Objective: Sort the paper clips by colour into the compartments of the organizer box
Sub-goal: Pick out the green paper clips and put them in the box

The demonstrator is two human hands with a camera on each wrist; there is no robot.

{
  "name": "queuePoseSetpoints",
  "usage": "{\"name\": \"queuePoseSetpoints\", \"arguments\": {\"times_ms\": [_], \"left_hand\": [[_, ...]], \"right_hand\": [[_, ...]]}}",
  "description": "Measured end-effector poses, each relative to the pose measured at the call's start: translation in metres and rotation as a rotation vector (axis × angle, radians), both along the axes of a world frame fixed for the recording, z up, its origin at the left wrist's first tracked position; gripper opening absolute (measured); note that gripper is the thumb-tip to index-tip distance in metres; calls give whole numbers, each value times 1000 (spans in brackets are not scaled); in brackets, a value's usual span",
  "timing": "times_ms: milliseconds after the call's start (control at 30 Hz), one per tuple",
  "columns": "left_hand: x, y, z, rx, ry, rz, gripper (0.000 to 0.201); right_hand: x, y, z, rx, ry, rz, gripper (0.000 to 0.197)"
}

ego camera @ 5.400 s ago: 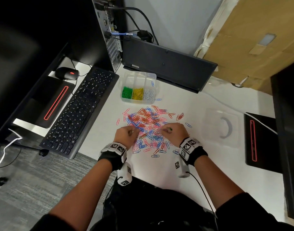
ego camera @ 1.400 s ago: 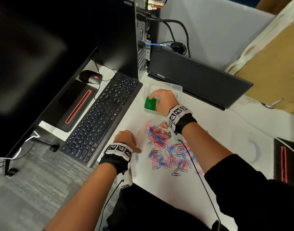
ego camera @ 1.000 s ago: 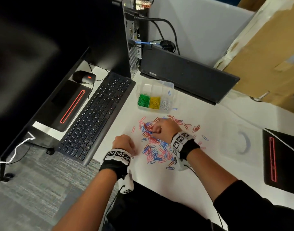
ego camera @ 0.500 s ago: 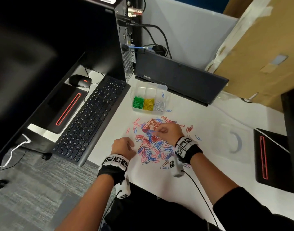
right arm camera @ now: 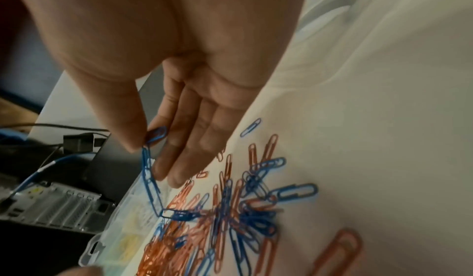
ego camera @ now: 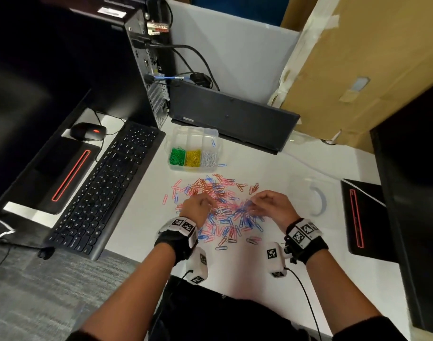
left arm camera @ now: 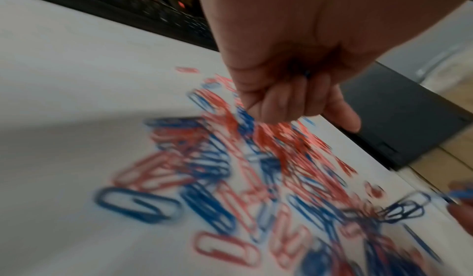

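Observation:
A loose pile of red and blue paper clips (ego camera: 220, 207) lies on the white desk in front of me. Behind it stands the clear organizer box (ego camera: 193, 131), with green, yellow and white clips in its front row and one blue clip at the back right. My right hand (right arm camera: 151, 138) pinches a blue paper clip (right arm camera: 157, 133) between thumb and forefinger. A chain of linked blue clips (right arm camera: 149, 181) hangs from it down to the pile (right arm camera: 225, 219). My left hand (left arm camera: 286, 102) hovers curled over the pile's left side (left arm camera: 230, 169), and a speck of blue shows inside the fist.
A black keyboard (ego camera: 105, 190) and mouse (ego camera: 87, 131) lie to the left. A computer tower (ego camera: 149, 70) and a flat black device (ego camera: 232, 116) stand behind the box. The clear lid (ego camera: 306, 198) lies to the right, beside another black device (ego camera: 363, 217). A cardboard box (ego camera: 358, 70) fills the back right.
The right hand left the organizer box, came back to the pile and now lifts a blue clip at the pile's right side. The left hand moved from the pile's left edge onto it.

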State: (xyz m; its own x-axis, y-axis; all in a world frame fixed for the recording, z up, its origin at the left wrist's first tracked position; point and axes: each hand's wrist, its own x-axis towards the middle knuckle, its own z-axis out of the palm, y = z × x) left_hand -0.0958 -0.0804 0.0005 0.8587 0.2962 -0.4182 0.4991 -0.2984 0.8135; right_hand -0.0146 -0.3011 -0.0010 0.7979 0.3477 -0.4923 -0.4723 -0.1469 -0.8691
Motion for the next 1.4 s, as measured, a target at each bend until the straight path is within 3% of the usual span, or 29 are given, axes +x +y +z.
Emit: {"name": "queuePoseSetpoints", "arguments": {"times_ms": [67, 167, 233, 300, 467, 700, 767, 867, 1000, 1100, 1300, 1400], "left_hand": [[11, -15, 3, 3, -32, -65, 31], [24, -36, 3, -10, -32, -292, 14], [26, -49, 1, 0, -13, -453, 20], [26, -58, -4, 11, -46, -505, 25], [30, -68, -8, 30, -183, -388, 15], [36, -53, -11, -280, 25, -110, 32], [38, -51, -5, -417, 39, -56, 30], [44, -48, -2, -472, 90, 25, 48], [45, -44, -10, -652, 131, 64, 41], [42, -42, -12, -792, 173, 103, 39], [33, -39, -11, -709, 98, 51, 28], [29, -37, -17, -722, 85, 64, 28]], "right_hand": [[0, -8, 4, 7, -18, 11, 4], [1, -13, 9, 11, -36, -13, 4], [2, -15, 12, 50, -17, -77, 4], [3, -17, 13, 78, 4, -109, 4], [4, -21, 10, 90, 18, -110, 5], [11, -35, -11, 14, 27, -169, 10], [16, -38, -18, -85, -10, -149, 13], [25, -43, -27, -329, -160, -109, 15], [34, -43, -34, -640, -426, 74, 8], [36, -34, -34, -760, -483, 150, 8], [32, -21, -35, -871, -518, 297, 12], [31, -24, -33, -754, -459, 252, 8]]}}
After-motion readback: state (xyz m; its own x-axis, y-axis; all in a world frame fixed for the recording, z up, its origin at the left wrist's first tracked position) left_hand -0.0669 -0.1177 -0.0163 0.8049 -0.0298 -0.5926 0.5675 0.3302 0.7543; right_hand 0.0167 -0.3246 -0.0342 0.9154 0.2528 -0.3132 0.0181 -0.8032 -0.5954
